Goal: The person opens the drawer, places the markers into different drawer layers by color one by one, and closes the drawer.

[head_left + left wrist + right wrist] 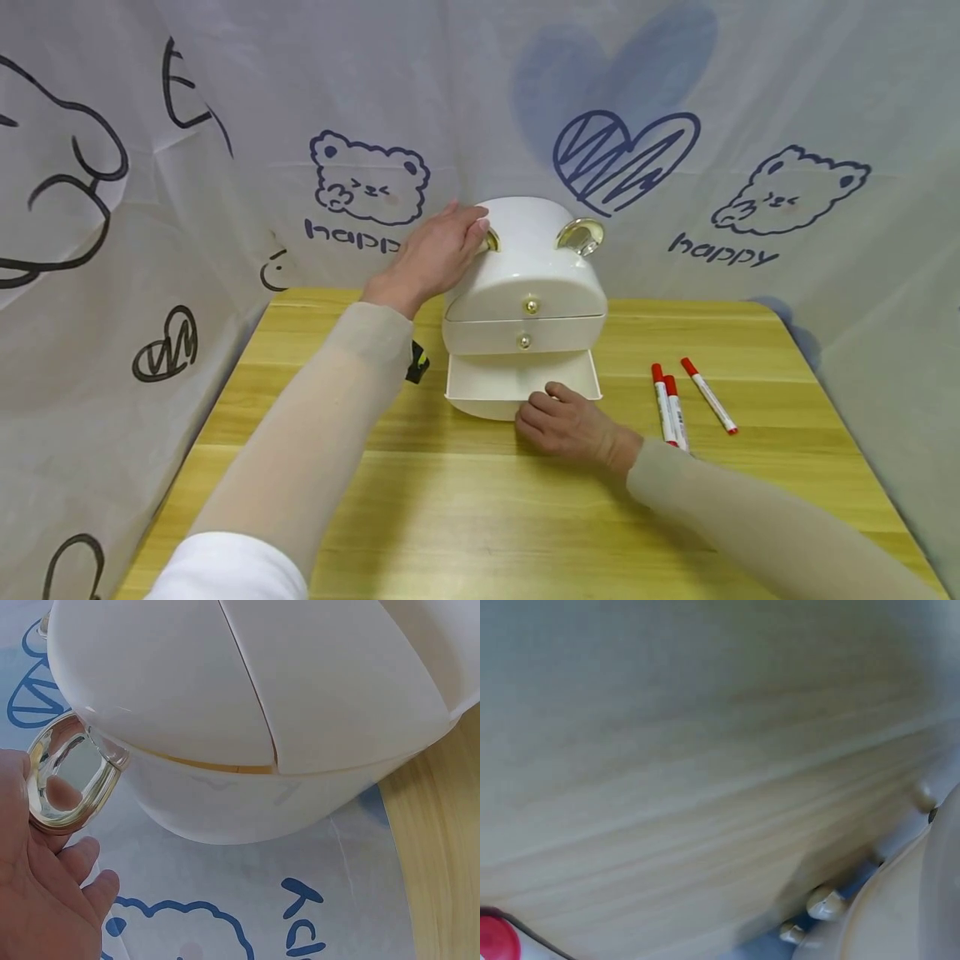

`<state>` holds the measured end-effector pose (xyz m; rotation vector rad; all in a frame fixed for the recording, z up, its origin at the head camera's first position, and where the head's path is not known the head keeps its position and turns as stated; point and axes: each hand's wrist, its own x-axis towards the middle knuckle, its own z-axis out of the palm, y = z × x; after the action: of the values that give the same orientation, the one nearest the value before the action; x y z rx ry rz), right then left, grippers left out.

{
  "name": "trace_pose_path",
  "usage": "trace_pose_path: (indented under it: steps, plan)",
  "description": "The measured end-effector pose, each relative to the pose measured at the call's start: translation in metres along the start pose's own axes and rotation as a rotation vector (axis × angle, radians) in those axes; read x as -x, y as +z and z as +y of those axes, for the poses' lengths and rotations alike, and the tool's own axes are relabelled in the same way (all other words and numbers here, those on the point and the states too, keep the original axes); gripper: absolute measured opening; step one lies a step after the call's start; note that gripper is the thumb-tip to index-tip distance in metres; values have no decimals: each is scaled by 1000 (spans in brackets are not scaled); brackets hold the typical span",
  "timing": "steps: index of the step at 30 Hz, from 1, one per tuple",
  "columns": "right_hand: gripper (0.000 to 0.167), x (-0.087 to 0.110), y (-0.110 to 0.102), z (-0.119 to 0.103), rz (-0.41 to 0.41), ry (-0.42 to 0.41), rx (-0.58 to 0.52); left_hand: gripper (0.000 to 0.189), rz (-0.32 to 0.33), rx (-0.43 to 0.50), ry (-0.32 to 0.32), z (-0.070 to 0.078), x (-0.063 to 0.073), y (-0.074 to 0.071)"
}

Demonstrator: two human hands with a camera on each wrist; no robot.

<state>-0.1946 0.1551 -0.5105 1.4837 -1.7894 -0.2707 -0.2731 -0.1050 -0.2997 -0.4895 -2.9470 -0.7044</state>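
Observation:
A white mini drawer cabinet (517, 292) with gold ears stands at the back of the table. My left hand (438, 254) holds its left ear (71, 776), the fingers bent around the ear's edge in the left wrist view. The right ear (581, 236) is free. The upper two drawers, with gold knobs, are closed; the bottom drawer (483, 375) is pulled out and its visible inside is bare. My right hand (566, 423) has curled fingers at the front of that drawer, covering where a knob would sit. The right wrist view does not clearly show this hand.
Several red-capped white markers (708, 396) lie on the wooden table (480, 517) to the right. A small black and yellow object (417, 363) is partly behind my left sleeve. A pale printed cloth (450, 100) hangs close behind the cabinet and along both sides.

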Motion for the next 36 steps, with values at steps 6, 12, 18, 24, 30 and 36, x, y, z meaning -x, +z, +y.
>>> trace_pose_path:
  steps: [6,12,18,24,30,36]
  plan:
    - [31,1,-10,-7,-47,-15,-17,54,0,-4,7,0,0,0]
    - [31,1,-19,-14,-38,-41,-20,54,-3,-1,5,1,0,0]
    - [33,4,-22,-22,-11,-56,-18,55,-8,-3,-3,1,0,0]
    - [32,4,-27,-29,-6,-59,-24,55,-10,-6,-1,0,1,0]
    - [29,7,-29,-28,-16,-67,-42,54,-4,-4,8,-1,-1,1]
    - [26,13,-27,-25,5,-91,-31,54,-2,0,9,-2,-1,1]
